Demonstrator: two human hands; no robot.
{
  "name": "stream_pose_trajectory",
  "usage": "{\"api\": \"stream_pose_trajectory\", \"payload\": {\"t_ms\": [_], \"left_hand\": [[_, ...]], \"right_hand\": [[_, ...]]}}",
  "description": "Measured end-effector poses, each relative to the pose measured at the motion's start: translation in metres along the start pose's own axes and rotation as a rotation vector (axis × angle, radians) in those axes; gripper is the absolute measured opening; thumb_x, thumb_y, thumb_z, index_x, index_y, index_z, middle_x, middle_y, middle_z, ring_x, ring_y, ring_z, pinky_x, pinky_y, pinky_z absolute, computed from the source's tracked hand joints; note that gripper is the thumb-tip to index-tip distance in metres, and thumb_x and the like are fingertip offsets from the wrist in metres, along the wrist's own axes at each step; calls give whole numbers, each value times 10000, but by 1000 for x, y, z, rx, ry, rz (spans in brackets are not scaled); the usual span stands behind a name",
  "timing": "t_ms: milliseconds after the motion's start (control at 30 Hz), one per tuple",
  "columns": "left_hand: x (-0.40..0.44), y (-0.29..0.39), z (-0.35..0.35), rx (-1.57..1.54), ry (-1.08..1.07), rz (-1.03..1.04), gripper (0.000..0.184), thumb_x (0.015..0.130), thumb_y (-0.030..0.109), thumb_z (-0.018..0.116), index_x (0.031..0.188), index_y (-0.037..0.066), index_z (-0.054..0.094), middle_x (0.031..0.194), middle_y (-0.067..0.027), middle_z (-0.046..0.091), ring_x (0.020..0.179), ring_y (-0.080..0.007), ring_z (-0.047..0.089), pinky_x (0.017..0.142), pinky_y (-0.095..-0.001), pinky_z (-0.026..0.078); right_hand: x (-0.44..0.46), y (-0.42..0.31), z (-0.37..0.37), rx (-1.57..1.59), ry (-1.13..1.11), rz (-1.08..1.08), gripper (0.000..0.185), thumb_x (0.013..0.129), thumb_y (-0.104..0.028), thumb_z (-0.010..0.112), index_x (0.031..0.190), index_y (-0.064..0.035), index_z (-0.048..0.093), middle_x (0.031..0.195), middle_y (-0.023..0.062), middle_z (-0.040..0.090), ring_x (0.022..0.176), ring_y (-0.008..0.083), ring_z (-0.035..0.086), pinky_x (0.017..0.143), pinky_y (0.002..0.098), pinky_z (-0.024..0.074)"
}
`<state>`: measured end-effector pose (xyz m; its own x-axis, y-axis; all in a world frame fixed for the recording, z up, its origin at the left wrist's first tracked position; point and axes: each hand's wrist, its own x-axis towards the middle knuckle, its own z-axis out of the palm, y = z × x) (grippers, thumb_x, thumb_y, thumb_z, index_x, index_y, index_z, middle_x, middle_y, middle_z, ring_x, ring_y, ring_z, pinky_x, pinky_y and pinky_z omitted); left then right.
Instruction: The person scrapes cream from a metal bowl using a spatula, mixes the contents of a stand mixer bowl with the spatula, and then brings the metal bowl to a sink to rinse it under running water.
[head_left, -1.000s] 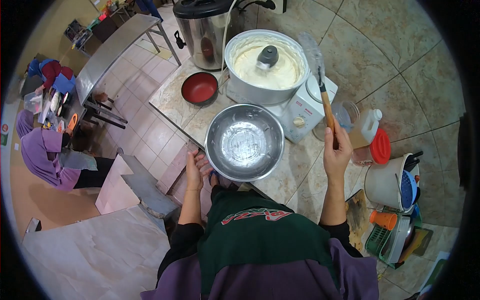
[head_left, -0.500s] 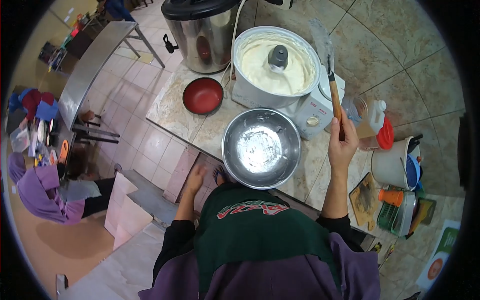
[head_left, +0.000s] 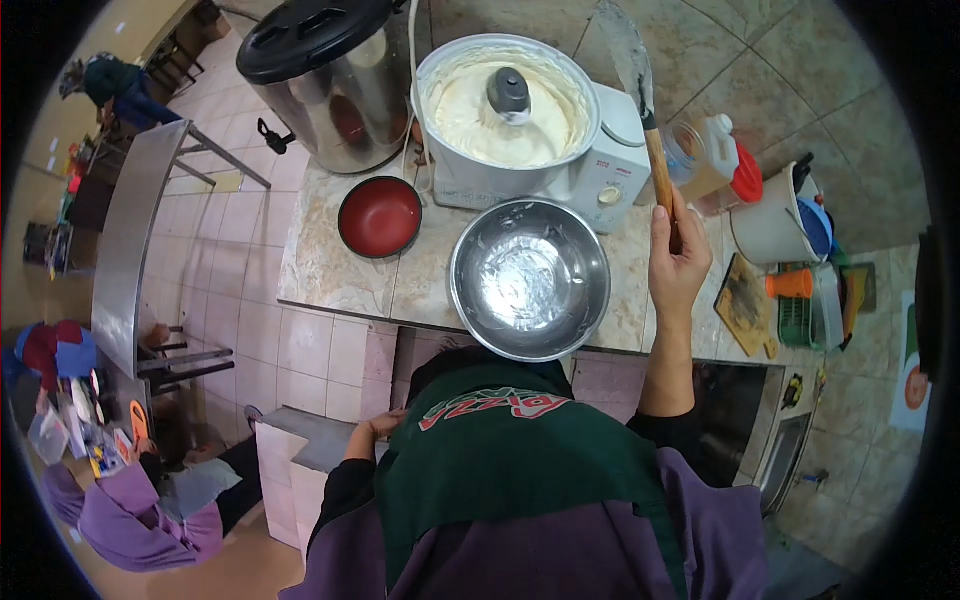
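My right hand (head_left: 682,248) is wrapped round the wooden handle of a spatula (head_left: 632,65), whose smeared blade points up beside the mixer (head_left: 618,165). My left hand (head_left: 384,424) is low by the apron's left edge, its fingers mostly hidden. A steel bowl (head_left: 530,280) with whitish smears inside stands at the counter's front edge. Behind it, the mixer's white bowl (head_left: 507,110) holds pale cream round a dark central hub. A red bowl (head_left: 380,217) with a dark outside sits to the left of the steel bowl.
A large steel urn (head_left: 330,90) stands at the back left. On the right are a jug (head_left: 718,150), a white bucket (head_left: 765,228), a cutting board (head_left: 746,305) and an orange cup (head_left: 790,284). Co-workers (head_left: 150,515) are at the far left, near a metal table (head_left: 135,240).
My left hand has drawn back from beside the steel bowl to the apron. The view has turned and shifted. My right hand still holds the spatula raised.
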<state>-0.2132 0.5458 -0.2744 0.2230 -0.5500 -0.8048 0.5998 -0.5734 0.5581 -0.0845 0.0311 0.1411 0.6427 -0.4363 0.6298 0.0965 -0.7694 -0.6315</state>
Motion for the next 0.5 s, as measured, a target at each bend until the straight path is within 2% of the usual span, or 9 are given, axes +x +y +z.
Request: {"api": "stream_pose_trajectory", "payload": {"t_ms": [33,67,133,200,267,333,367,467,500], "left_hand": [[9,-49,-28,74,27,-96,643,856,318,644,1397,55,416,1386,-131,483,1243,-208,473,1019,-335,384],[3,-36,-32,78,21,-99,643,856,318,644,1397,55,416,1386,-131,483,1243,-208,473,1019,-335,384],[-13,-2,-45,580,97,-293,489,887,262,590,1320,49,513,1236,-144,604,1195,-232,521,1032,-364,384],[-43,50,-50,573,699,-143,436,836,236,644,1201,14,562,1099,-187,629,1036,-291,586,912,-395,459],[-60,112,-53,271,1321,158,306,831,168,634,1075,0,558,964,-179,607,895,-303,586,798,-403,470],[-65,155,-71,6,1596,366,258,836,132,617,1047,7,536,935,-174,574,854,-308,555,753,-395,449],[-69,178,-76,13,1602,370,258,836,132,617,1047,7,536,935,-174,574,854,-308,555,753,-395,449],[-86,253,-69,379,1677,641,261,833,141,621,1049,21,538,964,-171,576,920,-303,550,800,-408,432],[-93,278,-59,587,1523,626,301,823,165,634,1074,26,541,1001,-172,579,973,-296,545,840,-445,417]], "right_hand": [[-2,-1,0,14,22,-4,308,891,-77,624,1192,-11,623,769,27,559,634,76,476,557,214,380],[-5,-2,-1,7,23,1,308,891,-77,624,1192,-11,623,769,27,559,634,76,476,557,214,380],[-9,-1,-2,-42,1,18,310,893,-70,618,1198,-13,620,740,15,537,617,69,456,541,217,366],[-10,-1,-1,-31,2,30,310,895,-69,615,1199,-14,619,737,13,536,616,66,454,540,217,365],[-11,-2,1,-17,13,63,305,898,-69,611,1198,-18,622,736,12,536,614,64,452,539,216,364],[-11,-2,4,-7,25,62,303,897,-72,612,1195,-18,624,736,12,536,613,64,453,540,217,365],[-11,-2,6,1,35,59,301,897,-74,614,1193,-17,625,737,12,536,612,64,454,541,218,366],[-9,-4,11,-13,30,79,302,892,-77,620,1187,-10,626,739,16,542,612,67,462,538,221,369],[-9,-6,13,-10,41,79,302,892,-77,620,1187,-10,626,739,16,542,612,67,462,538,221,369]]}}
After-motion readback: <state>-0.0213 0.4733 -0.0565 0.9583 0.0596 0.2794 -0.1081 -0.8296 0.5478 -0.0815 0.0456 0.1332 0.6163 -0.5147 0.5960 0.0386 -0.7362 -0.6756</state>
